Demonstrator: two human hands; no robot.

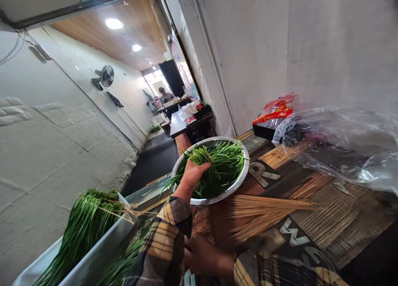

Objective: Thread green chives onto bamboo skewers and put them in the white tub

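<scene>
My left hand (191, 176) is closed around a bunch of green chives (200, 155) at the left side of a steel bowl (244, 176). More long chives fill the bowl, their ends lying over its rim. Below, close to my left sleeve (166, 236), my right hand (207, 255) is dim and slightly blurred. Its fingers look curled in, and what they may hold is hidden. To the right of the bowl, thin wooden skewers (264, 207) lie in a loose fan on the table.
At left a white tub (93, 253) holds skewered chives (82, 221). Clear plastic bags (345, 145) and a black box with red packaging (273, 112) lie at the wooden table's (357, 228) back right. A person (166, 96) sits far back near tables.
</scene>
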